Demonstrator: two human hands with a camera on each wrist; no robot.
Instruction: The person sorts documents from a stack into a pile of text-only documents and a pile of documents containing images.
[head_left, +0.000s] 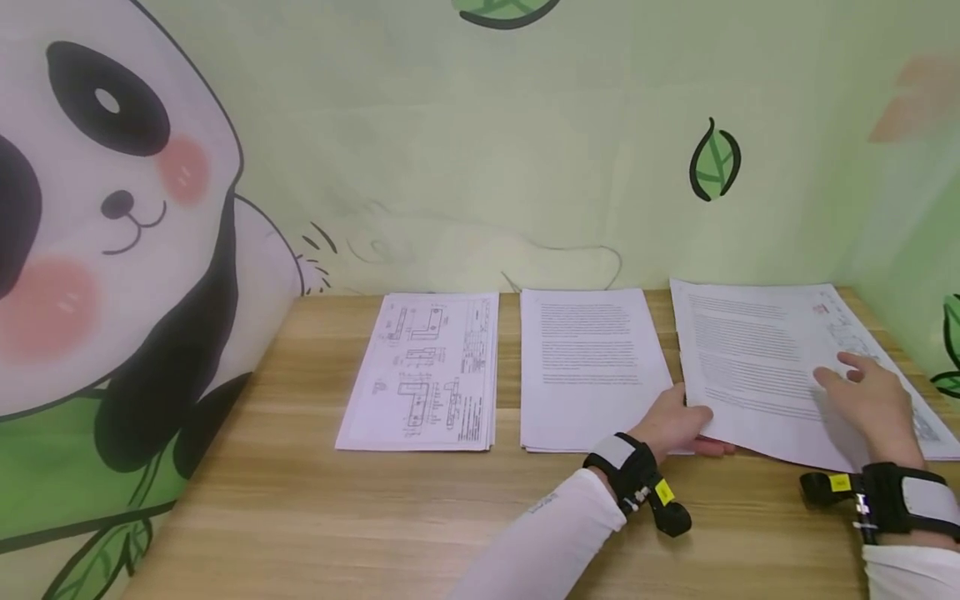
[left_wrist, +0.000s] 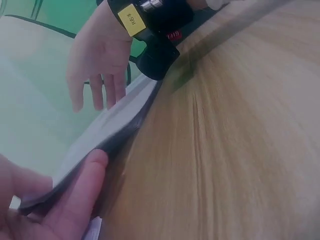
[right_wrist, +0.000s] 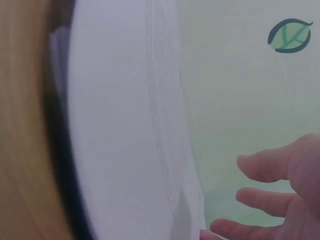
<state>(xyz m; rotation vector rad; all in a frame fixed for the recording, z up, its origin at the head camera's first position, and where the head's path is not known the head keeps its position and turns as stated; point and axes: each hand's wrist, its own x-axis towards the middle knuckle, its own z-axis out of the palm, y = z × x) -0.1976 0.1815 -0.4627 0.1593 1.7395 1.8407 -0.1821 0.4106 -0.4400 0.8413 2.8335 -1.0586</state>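
Note:
My left hand (head_left: 667,425) pinches the near left corner of a printed text sheet (head_left: 750,358), thumb on top and fingers beneath. In the left wrist view the fingers (left_wrist: 75,200) grip the sheet's raised near edge (left_wrist: 115,127). Over the right part of that sheet hovers my right hand (head_left: 873,404), fingers loosely spread and holding nothing. The right wrist view shows its fingers (right_wrist: 265,200) apart beside the bowed sheet (right_wrist: 120,125). Drawing paper (head_left: 843,333) shows along the right side of the text sheet, partly covered by it.
A stack of text pages (head_left: 585,358) lies in the middle, just left of my left hand. Farther left is a stack of technical drawings (head_left: 420,375). The wooden table (head_left: 337,517) meets a panda-printed backdrop (head_left: 420,167) behind the papers.

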